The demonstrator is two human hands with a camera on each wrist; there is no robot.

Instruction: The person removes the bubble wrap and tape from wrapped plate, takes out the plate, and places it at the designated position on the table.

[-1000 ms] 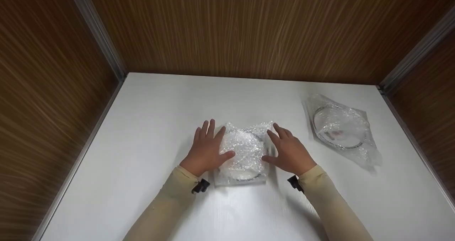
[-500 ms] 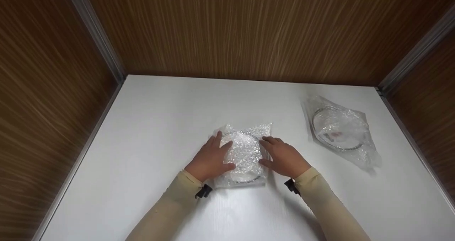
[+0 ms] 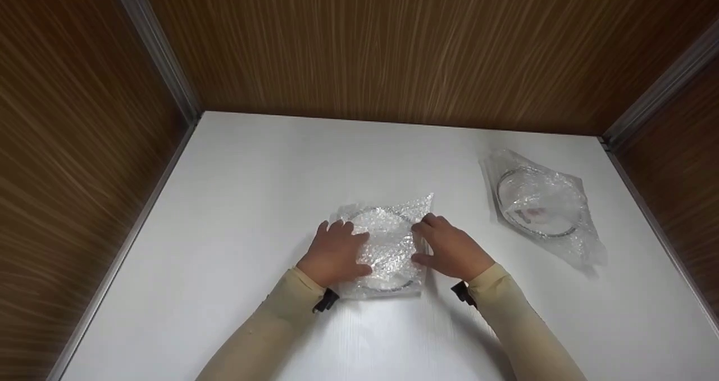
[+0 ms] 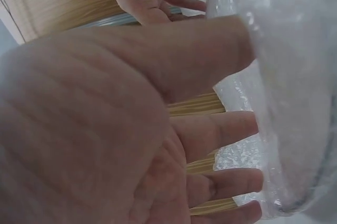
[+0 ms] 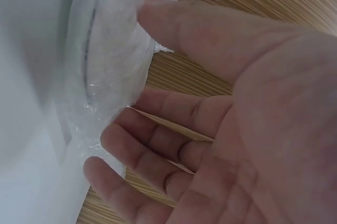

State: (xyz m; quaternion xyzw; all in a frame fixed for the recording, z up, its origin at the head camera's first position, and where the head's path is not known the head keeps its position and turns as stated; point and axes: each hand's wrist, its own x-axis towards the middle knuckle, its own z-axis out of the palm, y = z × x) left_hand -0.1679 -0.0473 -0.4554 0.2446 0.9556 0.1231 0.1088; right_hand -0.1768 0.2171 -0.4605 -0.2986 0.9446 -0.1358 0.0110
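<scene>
A clear bubble-wrap package [image 3: 387, 246] lies flat on the white table, with a thin dark ring showing through it. My left hand [image 3: 335, 254] rests on the package's left side. In the left wrist view its thumb and fairly straight fingers [image 4: 231, 129] touch the crinkled wrap [image 4: 295, 77]. At the right side of the package, my right hand [image 3: 454, 252] touches the edge with thumb and fingertips. The right wrist view has the right thumb [image 5: 174, 21] against the wrap [image 5: 116, 50], the other fingers loosely bent beneath. What the ring is made of cannot be told.
A second bubble-wrapped package [image 3: 542, 207], also with a dark ring inside, lies at the table's [image 3: 253, 162] right rear. Wood-grain panels [image 3: 393, 49] with metal corner strips rise along the back and both sides.
My left hand has come down and nearer onto the package, its fingers drawn in. The right hand has shifted slightly inward against its edge. The wrap's upper flap lies flatter, showing more of the ring.
</scene>
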